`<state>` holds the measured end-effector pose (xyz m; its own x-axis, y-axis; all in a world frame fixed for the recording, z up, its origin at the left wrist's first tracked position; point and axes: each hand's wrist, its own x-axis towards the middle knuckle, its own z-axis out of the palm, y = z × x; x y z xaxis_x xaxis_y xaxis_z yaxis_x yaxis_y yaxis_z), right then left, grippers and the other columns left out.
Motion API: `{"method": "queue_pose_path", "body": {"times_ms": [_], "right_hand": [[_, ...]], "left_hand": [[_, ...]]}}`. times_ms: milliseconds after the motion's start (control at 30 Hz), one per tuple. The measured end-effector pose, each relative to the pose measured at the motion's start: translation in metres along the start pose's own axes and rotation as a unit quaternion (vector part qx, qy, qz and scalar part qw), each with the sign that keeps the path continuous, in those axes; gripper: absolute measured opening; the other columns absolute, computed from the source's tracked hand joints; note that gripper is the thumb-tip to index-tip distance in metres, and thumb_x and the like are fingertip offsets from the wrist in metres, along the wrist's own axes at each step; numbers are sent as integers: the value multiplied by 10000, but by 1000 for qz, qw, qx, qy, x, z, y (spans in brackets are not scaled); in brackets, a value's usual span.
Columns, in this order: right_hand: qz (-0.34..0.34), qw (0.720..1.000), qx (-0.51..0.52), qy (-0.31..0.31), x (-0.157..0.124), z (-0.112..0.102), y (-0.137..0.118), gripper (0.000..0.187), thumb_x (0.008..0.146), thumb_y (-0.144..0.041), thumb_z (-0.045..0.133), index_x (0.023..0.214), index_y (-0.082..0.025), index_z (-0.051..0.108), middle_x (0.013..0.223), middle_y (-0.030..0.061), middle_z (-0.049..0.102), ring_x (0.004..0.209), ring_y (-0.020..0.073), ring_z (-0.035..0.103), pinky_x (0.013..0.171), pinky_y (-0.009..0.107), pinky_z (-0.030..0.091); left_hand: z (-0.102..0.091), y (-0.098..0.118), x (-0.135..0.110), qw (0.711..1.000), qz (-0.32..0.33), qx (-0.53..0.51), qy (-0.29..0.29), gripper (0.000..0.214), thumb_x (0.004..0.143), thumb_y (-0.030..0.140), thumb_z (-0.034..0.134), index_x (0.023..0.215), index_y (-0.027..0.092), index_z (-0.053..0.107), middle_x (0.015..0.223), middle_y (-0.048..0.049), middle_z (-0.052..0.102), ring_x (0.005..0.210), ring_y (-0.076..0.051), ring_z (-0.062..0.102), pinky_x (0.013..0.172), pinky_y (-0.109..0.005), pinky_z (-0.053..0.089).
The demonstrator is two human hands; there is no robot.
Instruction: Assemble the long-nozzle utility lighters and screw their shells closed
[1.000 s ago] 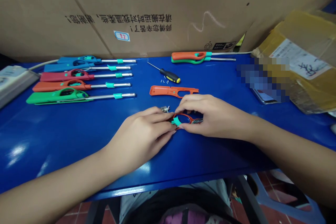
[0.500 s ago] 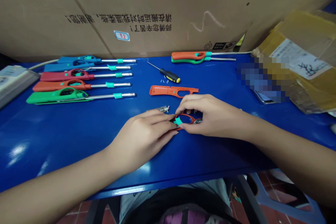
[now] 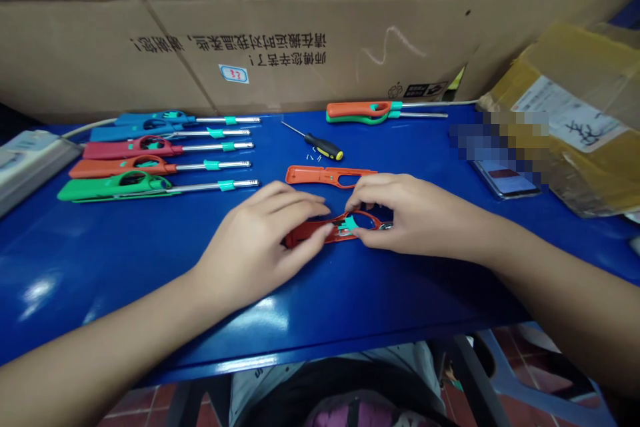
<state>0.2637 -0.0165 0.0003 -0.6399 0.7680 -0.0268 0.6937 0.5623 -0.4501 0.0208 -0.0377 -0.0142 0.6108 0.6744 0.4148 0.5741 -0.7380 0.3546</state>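
An opened orange lighter body (image 3: 315, 232) with a teal trigger lies on the blue table (image 3: 150, 267) between my hands. My left hand (image 3: 260, 240) rests over its left end, fingers curled and pressing on it. My right hand (image 3: 415, 217) pinches the trigger end of the same body. Just behind them lies the loose orange half-shell (image 3: 327, 175). A black and yellow screwdriver (image 3: 320, 144) lies farther back, with tiny screws (image 3: 314, 157) beside it.
Several finished long-nosed lighters (image 3: 150, 163) in blue, red, orange and green lie in a row at the left. Two more lighters (image 3: 373, 110) lie at the back. Cardboard boxes (image 3: 300, 27) wall the rear; a phone (image 3: 505, 180) and taped parcel (image 3: 575, 113) sit right.
My left hand has shifted back and up a little, uncovering the orange body's left end. The small metal part by my left fingers is now hidden. My head has tilted slightly.
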Motion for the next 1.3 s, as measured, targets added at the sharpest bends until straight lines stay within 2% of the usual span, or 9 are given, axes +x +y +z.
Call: {"method": "queue_pose_path", "body": {"times_ms": [167, 367, 600, 933, 1100, 1300], "right_hand": [[-23, 999, 15, 31, -3, -4, 1, 212, 830, -222, 702, 1042, -210, 689, 1057, 28, 666, 993, 189, 613, 868, 325, 470], [-68, 996, 49, 23, -4, 1, -4, 92, 880, -179, 632, 953, -215, 676, 1058, 28, 628, 1002, 171, 596, 888, 308, 454], [-57, 996, 66, -10, -1, 10, -2, 64, 879, -156, 625, 906, -208, 652, 1029, 21, 612, 940, 161, 591, 864, 323, 452], [-22, 999, 31, -7, -3, 0, -7, 36, 879, -170, 630, 879, -201, 648, 967, 24, 630, 888, 168, 574, 807, 320, 443], [-31, 999, 23, 2, -5, 1, -7, 55, 907, -170, 605, 898, -187, 657, 974, 36, 641, 888, 168, 585, 810, 318, 444], [-26, 999, 36, 3, -3, 3, -5, 64, 900, -176, 618, 891, -187, 681, 942, 35, 630, 854, 169, 585, 788, 318, 444]], "left_hand": [[-17, -19, 6, 989, -84, 87, -88, 236, 930, 299, 587, 1092, 184, 713, 1057, -75, 726, 987, -274, 657, 860, -450, 556], [-21, -23, 5, 978, -117, 59, -160, 275, 870, 267, 589, 1122, 206, 683, 1125, -63, 693, 1073, -272, 657, 932, -448, 544], [-14, -22, 4, 980, -118, 9, -159, 224, 919, 272, 536, 1086, 205, 670, 1078, -59, 664, 993, -226, 643, 902, -393, 532], [-10, -26, 2, 984, -115, -30, -136, 250, 971, 291, 484, 1094, 169, 664, 1027, -80, 633, 909, -207, 633, 834, -378, 552], [-12, -13, 4, 991, -98, -33, -86, 233, 990, 270, 488, 1093, 158, 666, 1048, -81, 641, 937, -205, 641, 857, -366, 547], [-11, 1, 2, 993, -61, -44, -93, 143, 935, 189, 559, 1011, 163, 678, 920, -39, 663, 835, -176, 633, 762, -320, 525]]}}
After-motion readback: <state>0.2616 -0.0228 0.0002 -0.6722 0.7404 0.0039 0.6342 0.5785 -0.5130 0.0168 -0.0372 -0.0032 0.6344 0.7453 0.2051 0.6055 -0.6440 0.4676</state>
